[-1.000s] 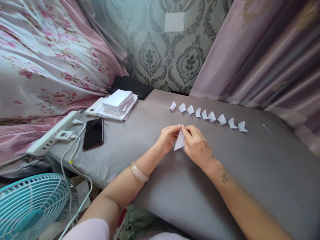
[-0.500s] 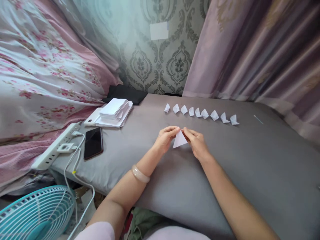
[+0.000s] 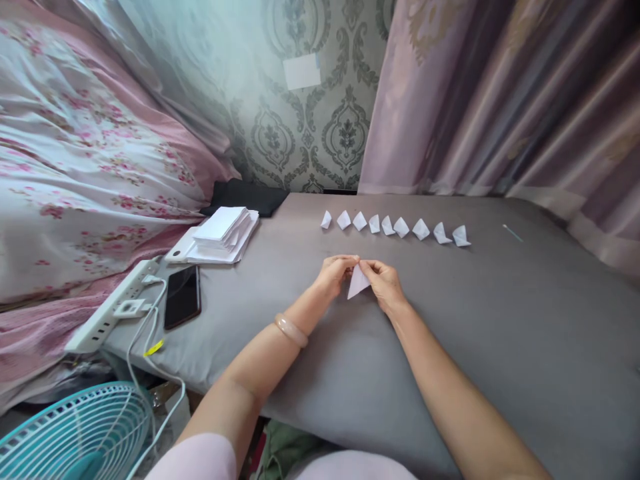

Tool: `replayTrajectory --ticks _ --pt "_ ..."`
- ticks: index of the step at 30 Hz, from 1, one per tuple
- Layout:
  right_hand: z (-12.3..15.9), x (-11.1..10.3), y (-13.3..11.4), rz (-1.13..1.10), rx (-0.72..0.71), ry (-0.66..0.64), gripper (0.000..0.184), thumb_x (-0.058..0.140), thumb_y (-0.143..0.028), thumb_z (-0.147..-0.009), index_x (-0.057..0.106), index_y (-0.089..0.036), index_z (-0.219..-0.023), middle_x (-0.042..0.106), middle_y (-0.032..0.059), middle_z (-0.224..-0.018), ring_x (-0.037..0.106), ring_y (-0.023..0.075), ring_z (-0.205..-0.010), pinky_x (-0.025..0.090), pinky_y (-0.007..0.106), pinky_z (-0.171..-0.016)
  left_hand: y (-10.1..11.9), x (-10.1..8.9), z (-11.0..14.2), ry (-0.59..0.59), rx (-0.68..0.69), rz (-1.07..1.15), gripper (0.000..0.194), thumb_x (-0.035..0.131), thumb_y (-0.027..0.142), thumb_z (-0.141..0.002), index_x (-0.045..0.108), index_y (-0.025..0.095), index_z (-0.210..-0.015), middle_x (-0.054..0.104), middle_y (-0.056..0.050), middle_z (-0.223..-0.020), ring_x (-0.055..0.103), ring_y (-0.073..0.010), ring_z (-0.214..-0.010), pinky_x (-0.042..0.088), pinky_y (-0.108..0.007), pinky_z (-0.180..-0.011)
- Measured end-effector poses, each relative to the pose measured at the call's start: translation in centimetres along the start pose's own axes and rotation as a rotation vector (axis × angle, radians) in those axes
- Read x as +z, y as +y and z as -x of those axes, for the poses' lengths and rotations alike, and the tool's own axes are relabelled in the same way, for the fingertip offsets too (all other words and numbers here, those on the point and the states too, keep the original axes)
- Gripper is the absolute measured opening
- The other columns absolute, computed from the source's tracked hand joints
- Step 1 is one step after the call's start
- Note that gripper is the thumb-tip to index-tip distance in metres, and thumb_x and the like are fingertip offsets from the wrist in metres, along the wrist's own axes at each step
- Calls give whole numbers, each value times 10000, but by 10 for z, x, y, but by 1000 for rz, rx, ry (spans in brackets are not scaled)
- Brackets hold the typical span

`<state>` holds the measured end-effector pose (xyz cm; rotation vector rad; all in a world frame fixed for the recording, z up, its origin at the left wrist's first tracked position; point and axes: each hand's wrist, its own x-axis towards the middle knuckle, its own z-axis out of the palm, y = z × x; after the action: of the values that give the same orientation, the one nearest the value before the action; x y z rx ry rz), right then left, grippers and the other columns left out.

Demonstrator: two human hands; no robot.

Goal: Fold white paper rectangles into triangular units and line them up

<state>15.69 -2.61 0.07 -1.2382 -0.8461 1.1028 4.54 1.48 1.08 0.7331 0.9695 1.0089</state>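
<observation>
A folded piece of white paper, roughly triangular, hangs point-down between my two hands above the grey cloth-covered table. My left hand is closed, pinching the paper near its upper left edge. On the other side, my right hand pinches its top right, thumb and fingers together. The fingertips of both hands nearly meet at the top and hide part of the folds. Beyond them stands a row of several small folded paper shapes.
At the left lie a stack of white paper, a dark phone and a white power strip with cables. A teal fan stands below the table edge. A cotton swab lies at the far right.
My right hand has come closer to my left, and its fingers now cover more of the folded paper. The whole view has shifted slightly.
</observation>
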Motion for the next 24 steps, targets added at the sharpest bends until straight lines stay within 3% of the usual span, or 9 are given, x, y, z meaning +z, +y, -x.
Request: replayTrajectory --ticks 3,8,12,17,24 --pt "-2 -2 2 -6 33 -11 459 771 -540 -577 691 -141 -790 702 36 -693 594 143 -614 468 291 -647 -3 2 -1 14 20 -71 238 803 248 -561 682 97 -700 601 -25 -586 509 -100 -520 368 -263 -555" --pt "-8 -3 6 101 -34 1 373 749 -515 -598 673 -163 -699 672 27 -656 579 148 -611 450 291 -625 -3 0 -3 15 -7 -86 241 806 233 -541 669 101 -689 593 -9 -577 513 -91 -514 364 -243 -548" --pt "-8 -3 7 87 -20 -61 331 748 -488 -631 693 -178 -733 695 31 -712 604 158 -654 469 308 -671 -3 -6 -4 1 -1 -67 234 806 232 -553 669 100 -689 592 -3 -586 515 -82 -521 372 -238 -560" --pt "-7 -7 1 -1 64 -96 308 798 -443 -605 714 -184 -749 698 11 -722 597 133 -653 462 291 -689 -2 -11 -1 -75 1 9 285 831 283 -577 689 93 -735 621 -14 -640 546 -84 -573 416 -240 -608" --pt "-16 -17 -7 -306 269 -49 305 850 -347 -529 687 -193 -734 670 -26 -665 584 120 -629 469 271 -649 6 -13 4 -192 -45 79 301 832 282 -638 693 89 -822 653 -27 -728 588 -76 -652 458 -228 -691"
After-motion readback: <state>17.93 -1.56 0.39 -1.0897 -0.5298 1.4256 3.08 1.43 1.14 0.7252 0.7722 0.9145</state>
